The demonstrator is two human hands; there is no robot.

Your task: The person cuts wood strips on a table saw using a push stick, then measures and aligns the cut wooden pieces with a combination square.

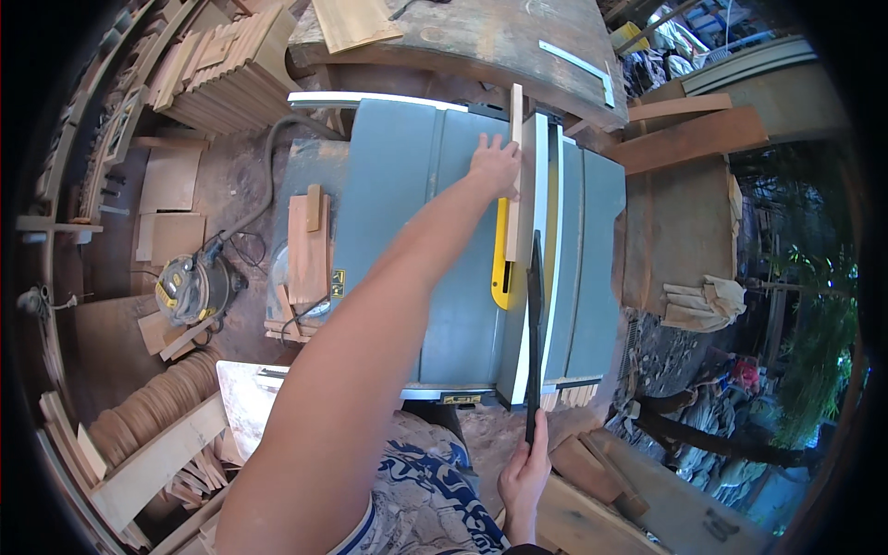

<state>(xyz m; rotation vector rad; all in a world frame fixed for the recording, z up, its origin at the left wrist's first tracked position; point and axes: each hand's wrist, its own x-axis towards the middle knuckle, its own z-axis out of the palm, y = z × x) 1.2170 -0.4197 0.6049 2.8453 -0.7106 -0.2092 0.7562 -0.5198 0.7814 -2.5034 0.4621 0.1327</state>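
A table saw with a blue-grey top lies in front of me. Its yellow throat insert sits to the left of a long pale rip fence. A narrow wooden strip runs lengthwise between insert and fence, its far end reaching the table's back edge. My left hand reaches across the top, fingers spread, against the strip's left side toward its far end. Near the front edge, my right hand is closed round a long black push stick, whose far tip lies close to the strip's near end. No blade is visible.
A wooden workbench stands beyond the saw, with a metal square on it. Stacked boards fill the far left. A shop vacuum with a hose stands on the left. Work gloves lie at right.
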